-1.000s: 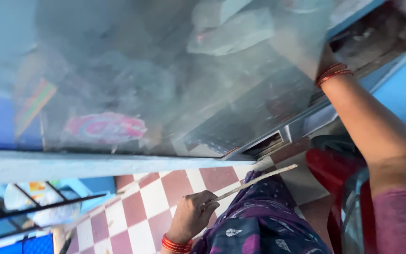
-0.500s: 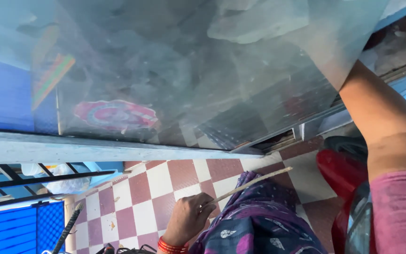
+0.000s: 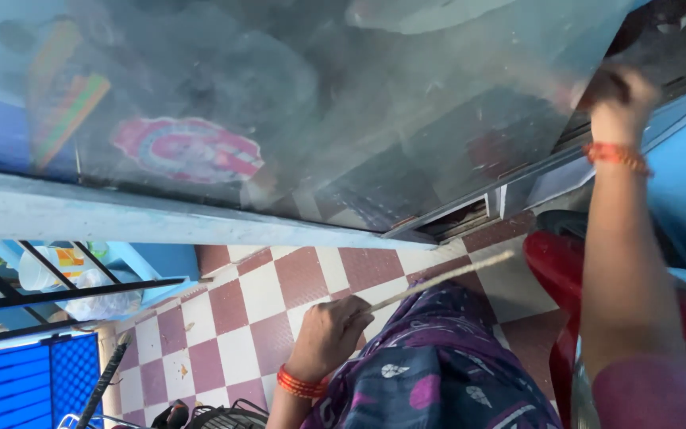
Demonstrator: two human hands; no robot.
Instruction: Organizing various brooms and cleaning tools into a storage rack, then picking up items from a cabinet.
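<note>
A thin pale stick (image 3: 430, 284) slants above the red-and-white checked floor (image 3: 256, 294), its near end clenched in the left hand (image 3: 329, 335). Up at the far right, the right hand (image 3: 621, 103) grips the edge of a dusty glass door (image 3: 319, 103); a red chair (image 3: 557, 270) stands below.

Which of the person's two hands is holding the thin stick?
The left hand, low over the checkered floor, is closed around the pale thin stick. The right hand is raised at the glass pane's edge and carries no stick.
</note>
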